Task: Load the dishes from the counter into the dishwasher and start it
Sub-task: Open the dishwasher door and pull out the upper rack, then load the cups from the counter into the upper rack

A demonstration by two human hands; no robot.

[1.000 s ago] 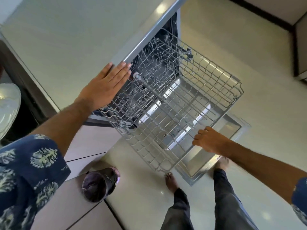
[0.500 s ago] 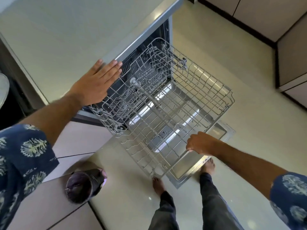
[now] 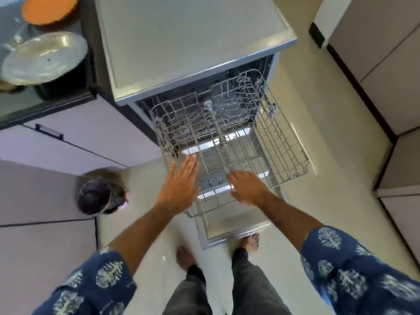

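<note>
Dishwasher [image 3: 197,48] rack [image 3: 281,142] pulled out, both hands flat-fingered over it, left hand [image 3: 180,187], right hand [image 3: 246,187]; no legible writing

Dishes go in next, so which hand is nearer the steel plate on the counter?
Left. The left hand hovers open over the rack's near left edge, on the side toward the steel plate. The right hand is over the rack's front middle, farther away.

Rack [image 3: 261,142] above door [image 3: 236,226]; dishes [image 3: 43,57] left
</note>
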